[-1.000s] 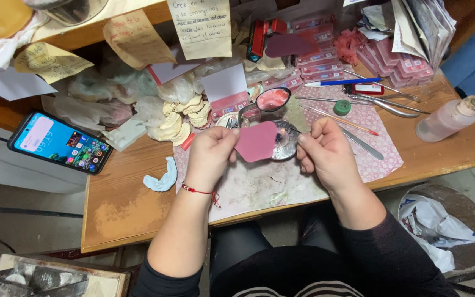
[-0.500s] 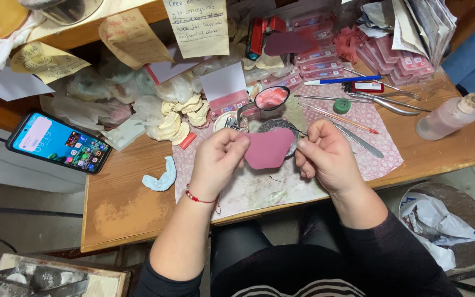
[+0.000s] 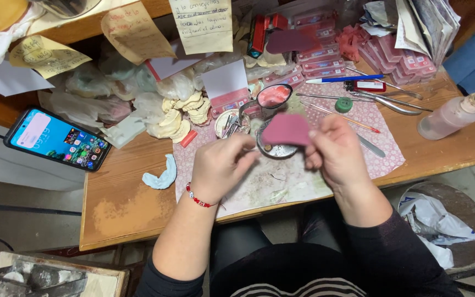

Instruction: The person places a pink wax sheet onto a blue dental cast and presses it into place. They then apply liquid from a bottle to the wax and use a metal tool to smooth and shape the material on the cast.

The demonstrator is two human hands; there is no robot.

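Note:
My right hand (image 3: 335, 157) pinches a pink wax sheet (image 3: 286, 131) by its right edge and holds it above a small round metal dish (image 3: 279, 150). My left hand (image 3: 222, 166), with a red bead bracelet at the wrist, hovers just left of the sheet, fingers curled, thumb and fingertips close together; nothing shows in it. Both hands are over a pink patterned paper mat (image 3: 353, 113) on the wooden bench (image 3: 122, 198).
A lit phone (image 3: 57, 137) lies at the left edge. A pale blue dental cast (image 3: 160, 175), plaster casts (image 3: 180, 113), a small bowl of pink material (image 3: 274, 95), a blue pen (image 3: 344, 79), metal tools (image 3: 391, 102), a squeeze bottle (image 3: 453, 115) and stacked pink boxes (image 3: 325, 52) surround the mat.
My left hand has let go of the pink sheet and drawn slightly left. My right hand now holds the sheet alone, and the sheet is flatter and higher.

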